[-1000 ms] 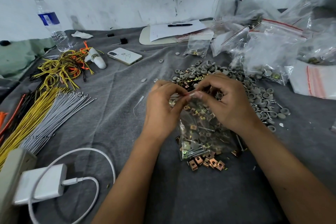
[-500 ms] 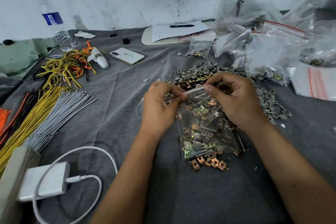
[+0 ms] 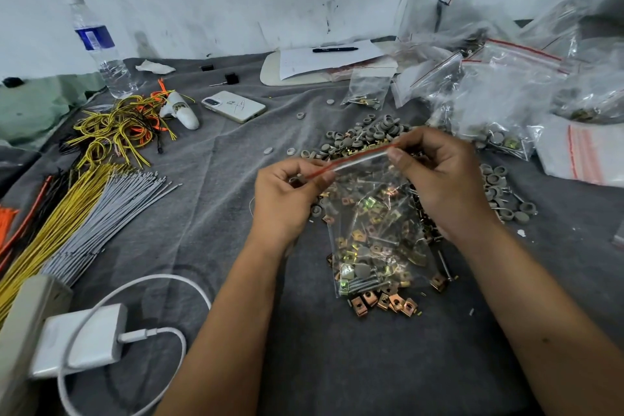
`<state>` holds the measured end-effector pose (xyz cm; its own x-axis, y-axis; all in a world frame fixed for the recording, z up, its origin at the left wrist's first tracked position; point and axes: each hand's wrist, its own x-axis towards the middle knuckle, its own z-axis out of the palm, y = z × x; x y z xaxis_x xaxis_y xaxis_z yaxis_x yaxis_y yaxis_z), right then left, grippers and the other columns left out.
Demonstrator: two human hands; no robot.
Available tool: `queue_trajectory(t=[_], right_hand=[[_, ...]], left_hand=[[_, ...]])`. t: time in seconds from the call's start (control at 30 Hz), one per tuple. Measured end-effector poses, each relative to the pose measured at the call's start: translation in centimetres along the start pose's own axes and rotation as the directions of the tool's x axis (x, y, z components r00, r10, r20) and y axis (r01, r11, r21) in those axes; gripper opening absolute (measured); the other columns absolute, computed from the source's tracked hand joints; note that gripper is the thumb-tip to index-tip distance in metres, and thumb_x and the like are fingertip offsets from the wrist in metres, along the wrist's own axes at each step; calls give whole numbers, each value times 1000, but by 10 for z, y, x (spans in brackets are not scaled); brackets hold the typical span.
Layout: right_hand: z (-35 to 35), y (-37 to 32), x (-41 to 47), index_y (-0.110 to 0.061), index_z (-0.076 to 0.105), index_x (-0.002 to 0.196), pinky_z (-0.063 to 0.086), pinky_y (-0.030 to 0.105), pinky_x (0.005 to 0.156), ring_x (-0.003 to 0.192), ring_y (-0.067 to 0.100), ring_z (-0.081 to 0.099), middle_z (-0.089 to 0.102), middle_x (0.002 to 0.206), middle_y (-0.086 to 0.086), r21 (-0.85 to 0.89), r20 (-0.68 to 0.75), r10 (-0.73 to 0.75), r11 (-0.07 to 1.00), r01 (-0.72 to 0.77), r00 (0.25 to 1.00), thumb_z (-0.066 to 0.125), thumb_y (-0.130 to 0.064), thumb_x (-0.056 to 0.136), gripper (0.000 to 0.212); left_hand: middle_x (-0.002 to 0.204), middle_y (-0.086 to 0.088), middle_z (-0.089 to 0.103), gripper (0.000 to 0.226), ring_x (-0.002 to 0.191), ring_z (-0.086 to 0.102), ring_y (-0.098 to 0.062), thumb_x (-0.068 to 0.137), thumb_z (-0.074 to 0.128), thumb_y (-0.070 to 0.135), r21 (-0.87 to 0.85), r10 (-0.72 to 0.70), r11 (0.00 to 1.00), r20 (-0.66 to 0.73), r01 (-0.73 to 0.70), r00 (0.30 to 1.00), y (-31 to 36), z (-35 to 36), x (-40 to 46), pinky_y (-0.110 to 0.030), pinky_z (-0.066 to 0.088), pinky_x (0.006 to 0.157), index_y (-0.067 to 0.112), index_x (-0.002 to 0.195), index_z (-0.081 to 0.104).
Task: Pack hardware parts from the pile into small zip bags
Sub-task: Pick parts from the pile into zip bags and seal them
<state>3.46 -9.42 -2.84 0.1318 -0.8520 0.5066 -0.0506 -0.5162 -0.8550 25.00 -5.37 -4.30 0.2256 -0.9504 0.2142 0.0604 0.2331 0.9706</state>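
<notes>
A small clear zip bag with a red strip along its top hangs between my hands above the pile. Screws, brass clips and grey discs lie in its lower part. My left hand pinches the left end of the zip strip. My right hand pinches the right end, a little higher. Under and behind the bag the pile of hardware parts spreads over the grey cloth: grey washers at the back and right, copper-coloured clips at the front.
Filled zip bags heap at the back right. Bundles of yellow and grey wires lie at the left, a white charger and cable at the front left. A phone, a water bottle, and paper with a pen sit further back.
My hands have drawn apart along the bag's top: first close together at its middle, now one at each end of the zip strip. The bag hangs flatter and stretched out.
</notes>
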Motion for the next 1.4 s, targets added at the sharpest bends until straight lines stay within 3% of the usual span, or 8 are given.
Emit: queue_trajectory(t=[0.33, 0.43, 0.57, 0.8, 0.97, 1.2, 1.3, 1.4], right_hand=[[-2, -1, 2, -32, 74, 85, 47, 47, 71, 75, 26, 52, 64, 80, 2, 145, -79, 110, 985, -97, 991, 73, -23, 88, 10], [-2, -3, 2, -30, 74, 85, 48, 49, 75, 79, 24, 56, 66, 83, 3, 164, -58, 121, 980, -110, 991, 73, -18, 89, 12], [-2, -3, 2, -20, 73, 88, 49, 38, 80, 81, 16, 58, 67, 82, -2, 168, -7, 141, 976, -137, 990, 71, -6, 94, 15], [-1, -5, 0, -19, 73, 87, 50, 40, 79, 80, 20, 57, 66, 82, 5, 143, -9, 146, 979, -143, 989, 71, -4, 93, 16], [-1, -7, 0, -18, 73, 88, 54, 34, 74, 78, 16, 62, 70, 84, 7, 92, 40, 112, 989, -115, 993, 72, -5, 92, 13], [-2, -4, 0, -17, 73, 88, 50, 34, 67, 73, 16, 58, 68, 79, 4, 42, 74, 79, 996, -82, 994, 72, -6, 93, 12], [-1, -5, -1, -17, 76, 91, 54, 30, 66, 73, 14, 64, 73, 82, 0, -26, 113, 40, 999, -37, 993, 75, -8, 91, 9], [2, -5, -3, -16, 77, 91, 57, 26, 67, 77, 15, 70, 74, 84, 0, -73, 143, 4, 997, 6, 990, 78, -7, 88, 10]], left_hand=[[91, -21, 77, 17, 83, 70, -31, 70, 88, 23, -208, -66, 977, -82, 47, 994, -1, -3, 0, -48, 54, 87, 11, 81, 80], [90, -21, 77, 27, 79, 71, -26, 70, 88, 29, -196, -49, 980, -56, 37, 997, 2, -1, -2, -40, 59, 80, 10, 87, 80], [85, -16, 78, 10, 74, 72, -22, 76, 84, 20, -185, -34, 982, -50, 24, 998, 4, 1, -3, -32, 58, 71, 13, 81, 81], [93, -26, 75, 16, 93, 68, -47, 77, 89, 28, -93, 21, 995, -81, -29, 997, -2, -1, 0, -73, 50, 93, 16, 82, 80], [89, -14, 79, 33, 83, 71, -46, 73, 90, 48, 70, 80, 994, -19, -78, 997, -5, -1, -1, -68, 56, 78, 21, 91, 83], [87, -1, 78, 6, 83, 73, -32, 86, 84, 25, 252, 106, 963, -45, -91, 993, 0, 1, -3, -64, 59, 76, 24, 89, 79], [109, 10, 75, 15, 106, 69, -16, 86, 84, 28, 502, 249, 829, 64, -247, 966, 8, 4, -7, -47, 56, 93, 29, 99, 76], [109, 7, 74, 6, 108, 63, -16, 84, 85, 14, 607, 372, 695, 155, -385, 915, 12, 9, -7, -35, 47, 98, 13, 86, 79]])
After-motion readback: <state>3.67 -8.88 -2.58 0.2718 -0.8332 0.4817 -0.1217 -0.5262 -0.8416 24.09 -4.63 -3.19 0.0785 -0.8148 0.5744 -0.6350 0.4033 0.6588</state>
